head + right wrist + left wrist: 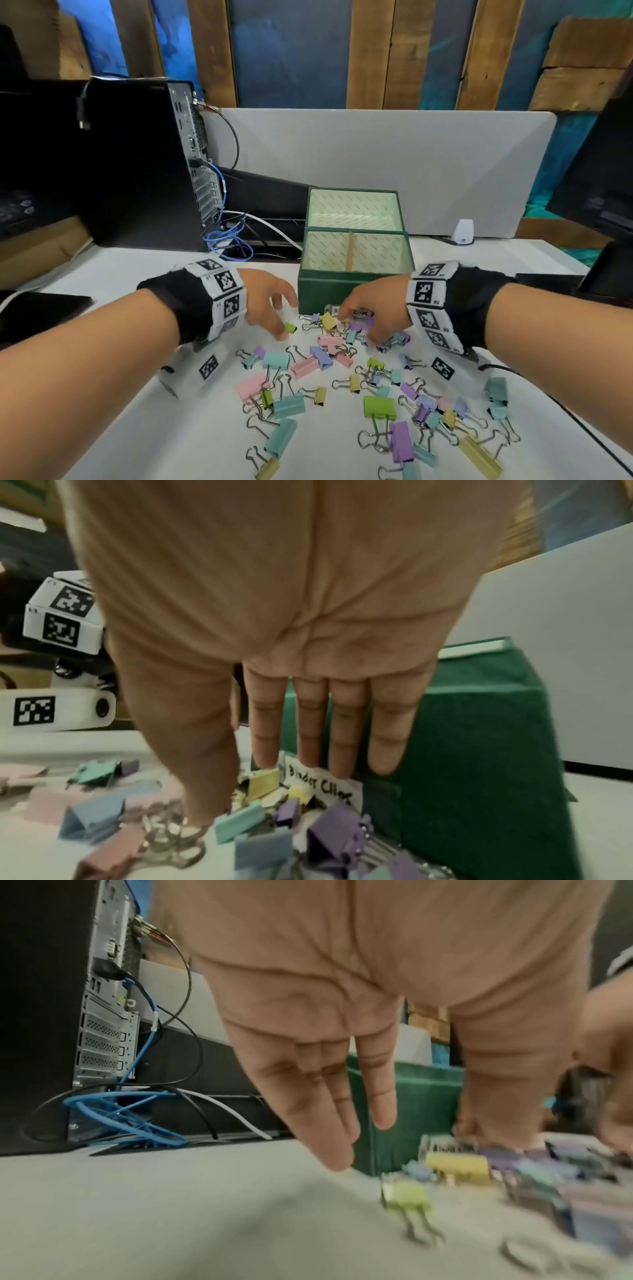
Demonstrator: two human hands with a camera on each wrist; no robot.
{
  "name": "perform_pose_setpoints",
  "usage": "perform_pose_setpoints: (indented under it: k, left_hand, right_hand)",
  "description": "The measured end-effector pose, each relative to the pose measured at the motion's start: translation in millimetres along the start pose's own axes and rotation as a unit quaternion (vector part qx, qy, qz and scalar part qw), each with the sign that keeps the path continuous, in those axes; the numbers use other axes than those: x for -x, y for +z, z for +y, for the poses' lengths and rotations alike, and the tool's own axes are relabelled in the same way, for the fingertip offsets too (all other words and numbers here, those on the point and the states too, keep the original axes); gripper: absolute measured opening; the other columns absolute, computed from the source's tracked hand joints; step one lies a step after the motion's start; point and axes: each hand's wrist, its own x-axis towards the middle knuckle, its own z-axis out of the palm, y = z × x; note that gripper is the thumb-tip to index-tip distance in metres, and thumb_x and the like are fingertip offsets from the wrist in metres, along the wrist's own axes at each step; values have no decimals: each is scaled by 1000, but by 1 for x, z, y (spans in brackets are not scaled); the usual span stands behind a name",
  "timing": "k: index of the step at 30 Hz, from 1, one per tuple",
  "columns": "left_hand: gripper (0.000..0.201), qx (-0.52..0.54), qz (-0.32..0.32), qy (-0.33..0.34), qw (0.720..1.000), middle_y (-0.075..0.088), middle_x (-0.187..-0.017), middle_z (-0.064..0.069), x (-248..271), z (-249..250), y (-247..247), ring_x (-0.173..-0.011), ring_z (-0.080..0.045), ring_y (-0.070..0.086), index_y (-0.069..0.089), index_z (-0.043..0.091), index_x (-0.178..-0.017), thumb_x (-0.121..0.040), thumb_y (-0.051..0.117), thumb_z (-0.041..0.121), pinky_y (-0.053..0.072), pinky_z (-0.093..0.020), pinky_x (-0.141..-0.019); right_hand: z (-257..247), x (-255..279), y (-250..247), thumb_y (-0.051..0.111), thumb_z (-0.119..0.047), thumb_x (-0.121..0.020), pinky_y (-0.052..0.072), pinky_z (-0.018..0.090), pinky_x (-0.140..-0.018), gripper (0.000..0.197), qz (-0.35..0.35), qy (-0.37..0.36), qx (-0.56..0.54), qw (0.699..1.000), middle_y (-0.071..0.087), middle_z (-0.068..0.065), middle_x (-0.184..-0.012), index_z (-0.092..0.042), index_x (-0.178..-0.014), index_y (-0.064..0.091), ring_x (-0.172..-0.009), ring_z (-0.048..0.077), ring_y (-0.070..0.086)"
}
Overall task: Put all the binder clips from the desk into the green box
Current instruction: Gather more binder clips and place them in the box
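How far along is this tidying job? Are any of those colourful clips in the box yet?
Barely begun. The green box stands open and both compartments that show look empty. Neither hand grips anything: the left hand reaches with straight fingers toward a small green clip, and the right hand spreads over the binder clips heaped just in front of the box. Dozens of clips lie across the desk, so nearly all remains.
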Motion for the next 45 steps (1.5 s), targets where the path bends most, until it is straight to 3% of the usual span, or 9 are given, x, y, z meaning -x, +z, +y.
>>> perform_pose_setpoints:
  k: [5,13,20,26,29,32,35,39,45]
  left_hand:
    - [72,-37,-25,24,999,51,-132,11,0,8,20,-115,-12,54,40,37,-136,-73,70,53,35,-22,-91]
    - [39,16,4,43,999,53,-106,15,3,14,26,-93,-10,58,58,36,-116,-79,69,38,44,-17,-74]
    - [50,-60,6,86,994,52,-110,11,17,37,32,-104,-13,55,55,35,-117,-72,71,50,42,-25,-84]
    - [34,-61,15,78,995,56,-121,7,12,37,33,-101,-11,54,58,33,-117,-85,56,25,43,-24,-86]
    - [39,-58,-3,79,995,56,-113,8,11,32,30,-95,-10,53,59,32,-118,-82,59,17,43,-19,-74]
    - [35,-70,-4,84,994,58,-109,7,8,34,29,-92,-11,54,61,27,-113,-80,65,16,41,-19,-67]
    - [24,-60,13,91,994,60,-92,8,4,36,33,-78,-8,52,64,25,-98,-78,64,12,36,-13,-57]
    - [23,-28,30,92,995,57,-80,12,3,34,38,-63,0,47,54,28,-66,-73,65,9,40,-16,-59]
    - [11,38,89,109,989,52,-69,14,13,33,31,-58,3,46,60,23,-83,-78,61,13,36,-7,-51]
  right_hand:
    - [-15,-13,5,68,-33,-81,40,33,-99,74,-3,8,40,999,44,7,-141,-18,-144,30,-125,26,47]
    - [-11,-2,9,75,-38,-73,35,19,-49,58,11,44,-68,997,57,2,-103,-18,-119,45,-66,11,48]
    - [-13,-9,21,73,-42,-73,42,24,-59,50,-11,42,-50,998,68,5,-107,-25,-115,52,-79,18,59]
    - [-8,-5,19,73,-34,-75,42,23,-62,42,-11,37,-76,996,67,7,-109,-26,-113,57,-82,18,58]
    - [-6,-4,23,74,-29,-75,48,28,-72,40,-3,32,-90,995,65,7,-110,-26,-112,58,-91,23,63]
    - [-7,-6,24,74,-22,-75,45,24,-59,37,0,23,-104,994,64,7,-99,-24,-108,59,-71,17,56]
    - [-9,-7,25,70,-15,-76,35,21,-50,26,10,14,-87,996,51,-4,-72,-24,-95,55,-56,10,43]
    - [-9,-7,27,68,-12,-75,36,23,-52,25,13,-6,-93,996,46,-7,-66,-25,-90,53,-56,11,44]
    - [-2,-7,28,69,-13,-76,42,25,-56,21,19,-14,-129,991,50,-5,-68,-22,-89,56,-67,20,52]
